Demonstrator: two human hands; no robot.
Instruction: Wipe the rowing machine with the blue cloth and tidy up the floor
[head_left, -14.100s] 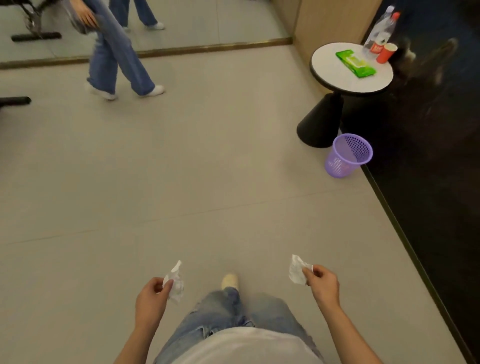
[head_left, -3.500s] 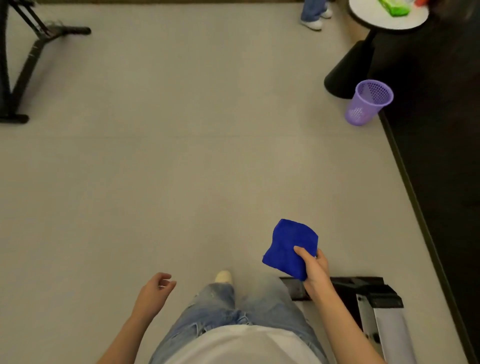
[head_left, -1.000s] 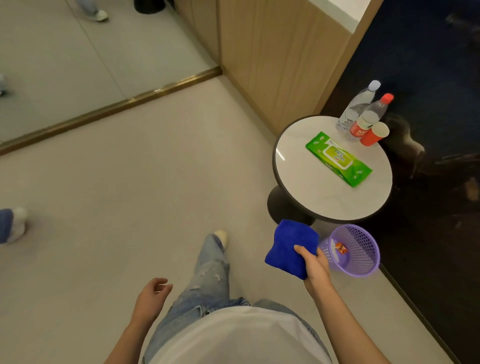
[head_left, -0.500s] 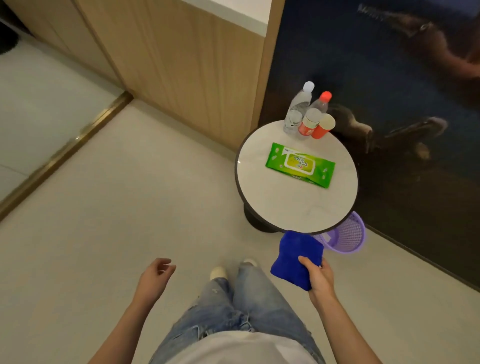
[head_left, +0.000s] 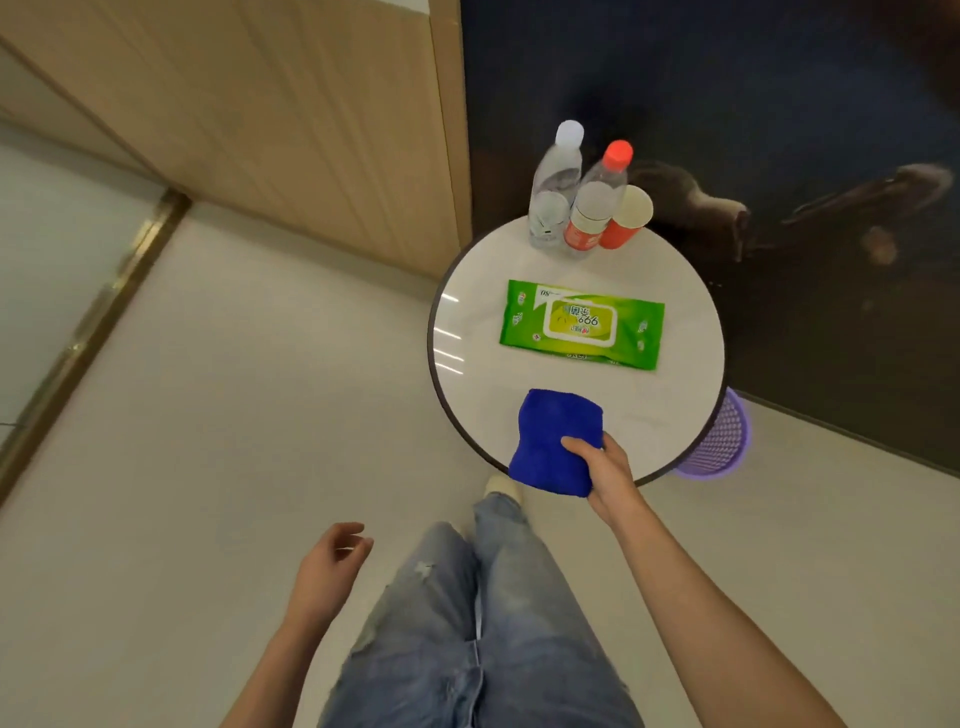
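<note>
Your left hand hung low beside your jeans. Its fingers were loosely bent and it held nothing. Your right hand reached out ahead and gripped the blue cloth, with the thumb on top and the fingers tucked under. Your two hands were well apart.

The blue cloth was folded into a thick pad over the near edge of the round white bench. I could not tell if it touched the top. One pale shoe showed on the floor just below the cloth.

A purple basket stood on the floor at the right of the bench. It was partly hidden under the rim, so what was in it could not be seen.

A green pack of wipes lay flat in the middle of the bench. At the far edge stood a white-capped bottle and a red-capped bottle, close together. A red paper cup stood just beside the red-capped bottle. Its inside looked pale, and I could not tell if anything was in it.
</note>
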